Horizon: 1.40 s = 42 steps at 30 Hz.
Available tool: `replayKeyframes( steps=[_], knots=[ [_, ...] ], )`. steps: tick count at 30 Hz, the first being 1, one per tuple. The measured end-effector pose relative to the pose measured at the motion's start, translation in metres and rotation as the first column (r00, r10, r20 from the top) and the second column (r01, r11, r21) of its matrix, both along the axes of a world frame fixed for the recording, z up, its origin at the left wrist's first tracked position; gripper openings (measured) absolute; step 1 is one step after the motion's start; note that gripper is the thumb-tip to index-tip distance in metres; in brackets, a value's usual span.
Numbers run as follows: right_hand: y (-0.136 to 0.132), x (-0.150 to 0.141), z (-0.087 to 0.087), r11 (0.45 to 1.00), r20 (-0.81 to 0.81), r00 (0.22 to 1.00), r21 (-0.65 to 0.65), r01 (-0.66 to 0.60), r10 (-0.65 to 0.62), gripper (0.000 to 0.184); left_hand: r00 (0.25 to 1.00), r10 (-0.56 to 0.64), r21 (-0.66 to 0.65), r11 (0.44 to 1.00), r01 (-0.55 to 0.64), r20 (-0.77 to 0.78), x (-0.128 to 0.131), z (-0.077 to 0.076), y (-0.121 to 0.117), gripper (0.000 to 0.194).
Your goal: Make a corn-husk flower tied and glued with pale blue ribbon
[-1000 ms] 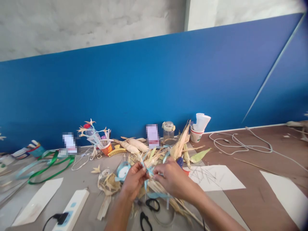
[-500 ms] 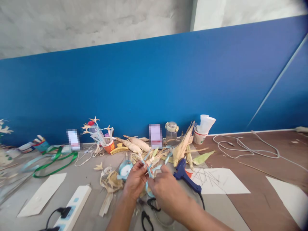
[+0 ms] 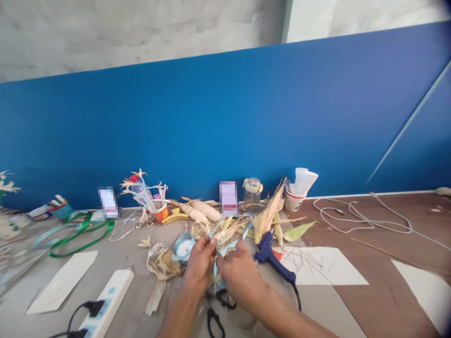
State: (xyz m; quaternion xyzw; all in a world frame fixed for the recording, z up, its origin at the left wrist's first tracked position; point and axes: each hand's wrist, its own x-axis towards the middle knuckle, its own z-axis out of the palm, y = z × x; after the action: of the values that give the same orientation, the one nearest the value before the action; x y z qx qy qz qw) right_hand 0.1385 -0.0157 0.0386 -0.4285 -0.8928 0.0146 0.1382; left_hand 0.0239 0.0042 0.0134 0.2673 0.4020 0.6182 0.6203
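My left hand (image 3: 201, 264) is closed in a pinch around a thin stem, with pale husk pieces near its tip. Light blue ribbon (image 3: 215, 269) runs between my two hands and hangs down in a loop. Close beside it, my right hand (image 3: 240, 268) is closed with its fingers curled on the ribbon; its fingertips are partly hidden. A roll of light blue ribbon (image 3: 183, 247) lies just left of my left hand. Dried corn husks (image 3: 230, 230) are piled beyond both hands. Scissors with black handles (image 3: 215, 324) lie below my wrists.
A blue glue gun (image 3: 276, 260) rests at right beside a white sheet (image 3: 338, 267) bearing thin wires. At left are a power strip (image 3: 109, 295) and green ribbon (image 3: 82, 234). Farther back stand a paper cup (image 3: 295, 201), a lidded jar (image 3: 252, 193) and a phone (image 3: 229, 197).
My right hand has shifted slightly, and the ribbon between the hands now hangs lower. My left hand keeps its pinch in nearly the same place. The view has moved a little.
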Motion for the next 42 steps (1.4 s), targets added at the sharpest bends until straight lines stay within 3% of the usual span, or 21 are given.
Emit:
replayKeyframes(
  steps=[8,13,17,23,26,29,32,35,39,40,42],
  knots=[
    [0.015,0.015,0.001,0.995,-0.021,0.995,0.021,0.095,-0.094,0.018,0.997,-0.019,-0.021,1.000,0.018,-0.079,-0.007,0.002,0.000,0.026],
    [0.024,0.017,-0.010,0.989,-0.110,0.992,0.124,0.080,-0.066,0.018,0.994,-0.112,-0.119,0.987,0.111,-0.001,-0.014,0.003,0.000,0.025],
    [0.032,0.017,-0.024,0.973,-0.171,0.985,0.224,0.050,-0.012,0.014,0.978,-0.195,-0.124,0.971,0.204,0.078,-0.017,0.004,-0.001,0.027],
    [0.037,0.016,-0.033,0.969,-0.216,0.976,0.243,0.037,0.017,0.014,0.974,-0.197,-0.129,0.969,0.211,0.114,-0.017,0.002,0.000,0.025],
    [0.037,0.019,-0.029,0.992,-0.248,0.969,0.127,0.016,0.016,0.015,0.983,-0.145,-0.109,0.981,0.157,0.111,-0.016,0.001,0.002,0.026],
    [0.042,0.026,-0.022,0.990,-0.423,0.905,-0.105,-0.098,0.045,0.012,0.987,-0.126,-0.078,0.988,0.134,0.099,-0.014,0.004,0.001,0.029],
    [0.051,0.033,-0.018,0.922,-0.699,0.712,-0.317,-0.222,-0.068,0.015,0.988,-0.129,-0.080,0.987,0.136,0.088,-0.012,0.007,0.000,0.032],
    [0.056,0.035,-0.017,0.845,-0.817,0.544,-0.418,-0.334,-0.190,0.017,0.987,-0.140,-0.080,0.986,0.146,0.082,-0.011,0.009,-0.001,0.033],
    [0.049,0.031,-0.015,0.664,-0.810,0.549,-0.528,-0.530,-0.205,0.024,0.990,-0.127,-0.077,0.988,0.131,0.063,-0.010,0.011,-0.001,0.035],
    [0.047,0.029,-0.015,0.659,-0.797,0.568,-0.541,-0.523,-0.204,0.023,0.991,-0.124,-0.076,0.989,0.128,0.057,-0.010,0.011,-0.002,0.035],
    [0.045,0.025,-0.016,0.703,-0.780,0.589,-0.539,-0.464,-0.210,0.023,0.991,-0.124,-0.071,0.989,0.127,0.046,-0.009,0.012,-0.002,0.034]
  ],
)
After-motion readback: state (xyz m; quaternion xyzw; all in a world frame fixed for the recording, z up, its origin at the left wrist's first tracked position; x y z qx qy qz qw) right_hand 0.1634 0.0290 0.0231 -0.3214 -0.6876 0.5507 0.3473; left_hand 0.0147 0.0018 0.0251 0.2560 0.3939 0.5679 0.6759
